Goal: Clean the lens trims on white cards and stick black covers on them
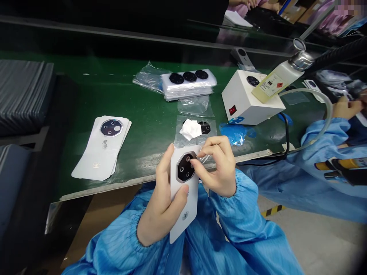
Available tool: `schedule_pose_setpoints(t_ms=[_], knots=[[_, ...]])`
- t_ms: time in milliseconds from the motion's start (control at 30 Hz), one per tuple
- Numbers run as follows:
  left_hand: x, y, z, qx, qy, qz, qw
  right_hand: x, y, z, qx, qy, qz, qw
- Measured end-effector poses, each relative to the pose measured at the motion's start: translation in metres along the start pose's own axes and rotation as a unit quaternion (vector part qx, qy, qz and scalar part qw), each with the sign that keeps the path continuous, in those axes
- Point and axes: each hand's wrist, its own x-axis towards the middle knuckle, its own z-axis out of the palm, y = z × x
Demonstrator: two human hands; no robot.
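A white phone back cover point(179, 219) with a dark octagonal camera plate point(182, 170) is tilted above my lap, just off the bench edge. My left hand point(160, 202) grips it, thumb across the front and fingers along its far side. Over the plate's upper right edge, my right hand point(219, 170) has thumb and index finger bent together in a pinch; whatever is between them is too small to make out. Beyond the cover, a crumpled white wipe point(190, 129) lies on a clear plastic bag with black camera plates point(205, 128).
To the left lie stacked white phone covers point(99, 156). Bagged camera plates point(187, 86) sit farther back. On the right, a white box point(243, 99) carries a bottle of yellowish liquid point(271, 86), near blue film point(233, 133). A co-worker's blue sleeve point(323, 139) is at the far right.
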Motion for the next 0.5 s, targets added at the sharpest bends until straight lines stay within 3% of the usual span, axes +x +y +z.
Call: schedule_pose_setpoints(t_ms=[300, 500], knots=[[0.000, 0.000, -0.001, 0.014, -0.006, -0.002, 1.000, 0.000, -0.001, -0.001, -0.015, -0.017, -0.006, 1.000], [0.003, 0.000, -0.006, 0.013, -0.036, -0.011, 0.999, 0.005, 0.001, -0.010, -0.014, -0.082, 0.003, 0.997]])
